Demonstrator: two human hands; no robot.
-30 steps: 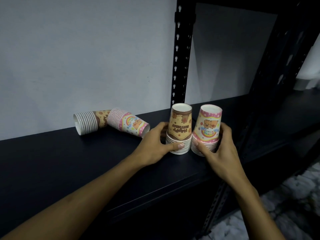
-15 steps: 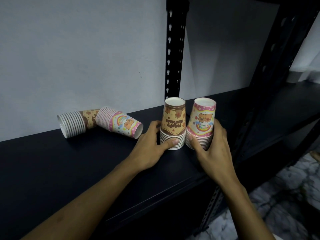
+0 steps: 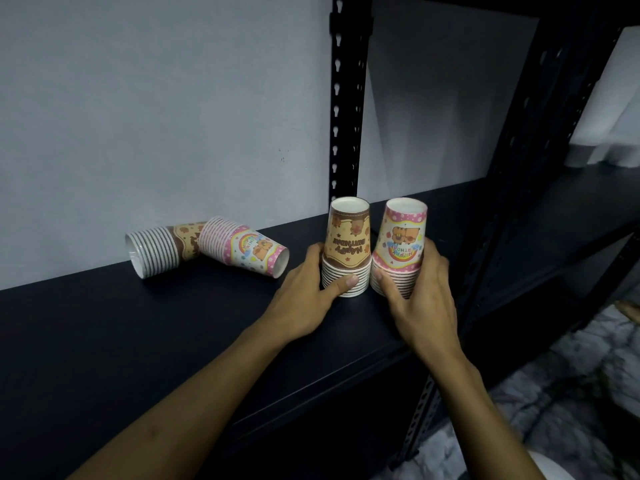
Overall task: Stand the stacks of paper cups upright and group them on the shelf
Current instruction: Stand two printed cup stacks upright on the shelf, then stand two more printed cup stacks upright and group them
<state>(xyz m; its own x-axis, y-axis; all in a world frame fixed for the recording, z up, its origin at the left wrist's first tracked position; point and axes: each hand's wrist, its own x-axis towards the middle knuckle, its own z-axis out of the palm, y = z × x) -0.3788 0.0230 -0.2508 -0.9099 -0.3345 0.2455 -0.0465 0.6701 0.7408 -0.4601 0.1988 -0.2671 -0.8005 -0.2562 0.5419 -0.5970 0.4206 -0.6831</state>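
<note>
The head view looks down at a dark matte shelf board (image 3: 104, 341) set against a pale grey wall (image 3: 156, 116), with a black perforated metal upright (image 3: 348, 98) rising behind the middle of the frame.

Just right of centre, two stacks of paper cups stand mouth-down on the board, side by side and touching or almost touching at their rims. The left of the pair is a brown and tan stack printed "HAPPY BIRTHDAY" (image 3: 347, 247), its lettering upside down. The right one is a pink-banded stack with a cartoon animal and rainbow print (image 3: 401, 237), leaning slightly toward the right.

The left hand (image 3: 308, 299) wraps the lower rims of the brown stack, thumb across the front and fingers curled behind its left side. The right hand (image 3: 420, 299) clasps the lower part of the pink stack, thumb on the front rims and fingers around its right side.

In the left-centre of the frame, well apart from the hands, two more stacks lie on their sides near the wall. A brown and tan toppled stack (image 3: 162, 249) lies with its open mouth to the left; a pink toppled stack with the same rainbow print (image 3: 247, 249) lies just beside it, its base end pointing right, its rims overlapping the brown one.

At the lower right, a mottled grey floor (image 3: 571, 393) shows below the shelf.
</note>
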